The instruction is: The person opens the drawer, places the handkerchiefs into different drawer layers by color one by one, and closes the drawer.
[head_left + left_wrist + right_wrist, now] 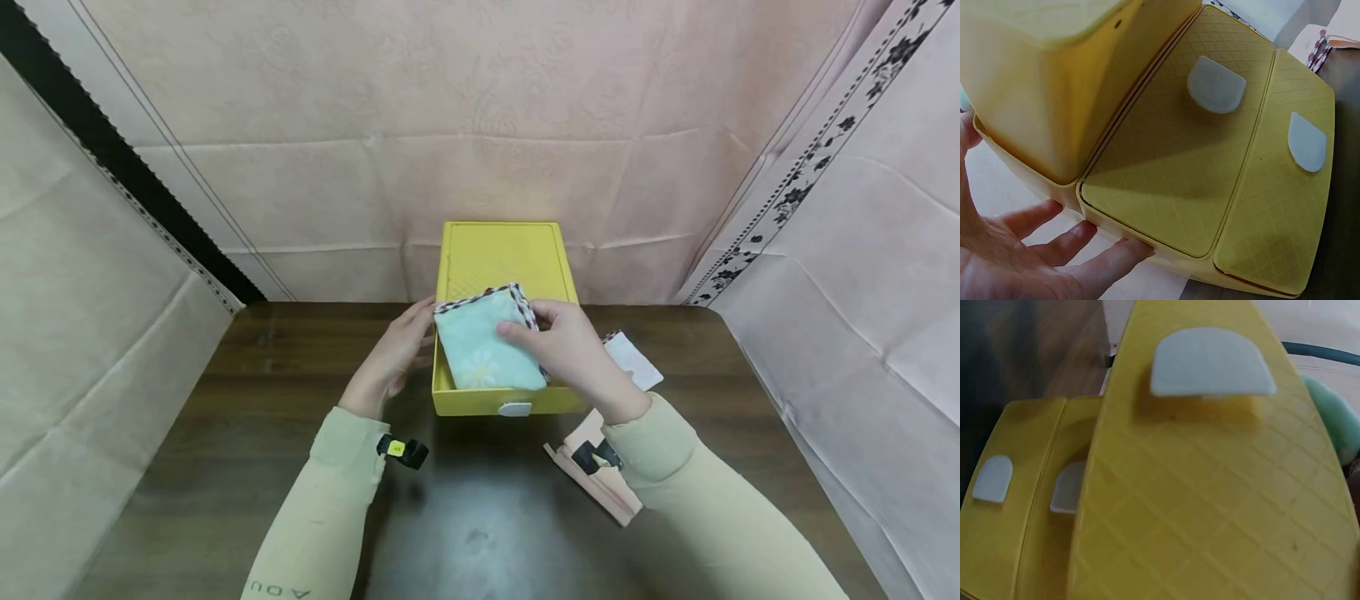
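A small yellow drawer cabinet (504,254) stands against the back of the table. Its top drawer (1210,487) is pulled out, while the two lower drawers (1172,156) are closed; each front has a white tab handle. My right hand (573,350) pinches a folded mint-green cloth (480,346) with a dark-checked edge and a pale flower, thumb on top, over the top drawer. The cloth hides the drawer's inside. My left hand (397,354) touches the cabinet's left side with extended fingers (1110,262).
Right of the cabinet lies a white folded piece (633,360) with a patterned edge, partly behind my right wrist. A pink folded cloth (588,471) with a dark patch lies nearer on the brown table (300,467). Pale fabric walls (465,108) surround the table.
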### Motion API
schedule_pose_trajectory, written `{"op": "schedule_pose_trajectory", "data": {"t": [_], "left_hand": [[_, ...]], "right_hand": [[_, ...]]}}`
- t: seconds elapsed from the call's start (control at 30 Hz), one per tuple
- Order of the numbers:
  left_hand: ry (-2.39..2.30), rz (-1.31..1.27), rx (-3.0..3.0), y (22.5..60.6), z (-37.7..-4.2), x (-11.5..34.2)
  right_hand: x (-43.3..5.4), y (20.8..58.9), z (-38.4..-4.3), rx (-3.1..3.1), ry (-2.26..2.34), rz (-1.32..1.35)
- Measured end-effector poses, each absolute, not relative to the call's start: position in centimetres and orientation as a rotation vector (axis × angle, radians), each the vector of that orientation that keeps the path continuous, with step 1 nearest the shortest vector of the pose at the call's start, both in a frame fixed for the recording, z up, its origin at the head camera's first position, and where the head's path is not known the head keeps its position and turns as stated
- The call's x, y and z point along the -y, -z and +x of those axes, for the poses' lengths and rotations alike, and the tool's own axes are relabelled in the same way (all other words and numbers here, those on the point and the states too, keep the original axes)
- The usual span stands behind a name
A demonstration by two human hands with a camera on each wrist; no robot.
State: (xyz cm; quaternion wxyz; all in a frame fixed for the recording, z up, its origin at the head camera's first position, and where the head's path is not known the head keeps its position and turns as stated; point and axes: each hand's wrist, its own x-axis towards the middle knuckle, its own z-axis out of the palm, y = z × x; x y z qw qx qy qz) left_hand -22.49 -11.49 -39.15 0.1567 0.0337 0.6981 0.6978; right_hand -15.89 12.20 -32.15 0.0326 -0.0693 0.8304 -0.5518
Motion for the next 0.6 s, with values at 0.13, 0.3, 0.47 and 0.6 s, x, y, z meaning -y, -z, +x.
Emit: {"op": "schedule_pose_trajectory", "data": {"t": [0.13, 0.3, 0.47, 0.6], "left_hand": [[-1.975, 0.095, -2.014, 39.00, -22.43, 11.54], [-1.962, 0.109, -2.018, 38.86, -22.24, 11.70], [-1.949, 0.111, -2.027, 39.05, -22.26, 11.71], [-1.952, 0.131, -2.021, 39.00, -22.25, 11.74]], "right_hand": [[-12.17, 32.16, -15.95, -2.719, 1.470, -0.264], [-11.96, 31.58, -15.84, -2.919, 1.086, -0.324], [-11.83, 31.30, -15.66, -3.020, 0.738, -0.313], [-11.89, 31.60, -15.65, -3.020, 0.582, -0.293]]}}
